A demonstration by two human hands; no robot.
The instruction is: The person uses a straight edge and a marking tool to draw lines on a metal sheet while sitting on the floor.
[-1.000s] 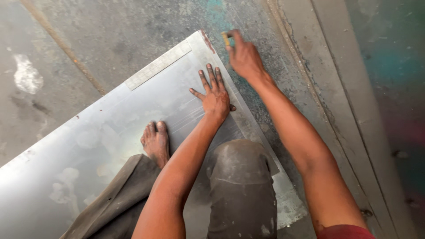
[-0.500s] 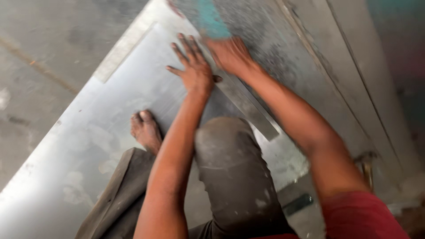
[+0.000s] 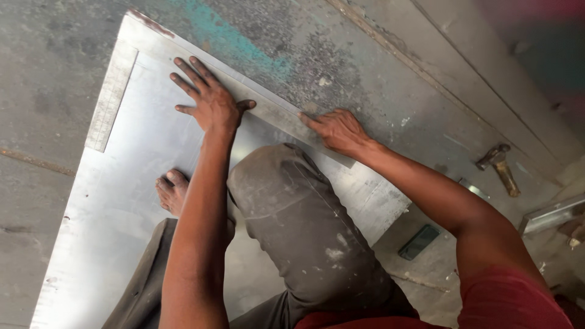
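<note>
**Two hands press a ruler on a metal sheet**

A large metal sheet (image 3: 122,201) lies on the concrete floor (image 3: 36,73) and fills the left and centre of the frame. A long steel ruler (image 3: 268,113) lies along its upper right edge. The left hand (image 3: 210,100), in the upper centre, is flat with fingers spread wide, the palm pressing on the ruler and sheet. The right hand (image 3: 338,131), just right of centre, presses its fingertips on the same ruler; it grasps nothing. A bare foot (image 3: 172,190) stands on the sheet below the left hand. A hammer (image 3: 499,164) lies at the right, well apart.
</note>
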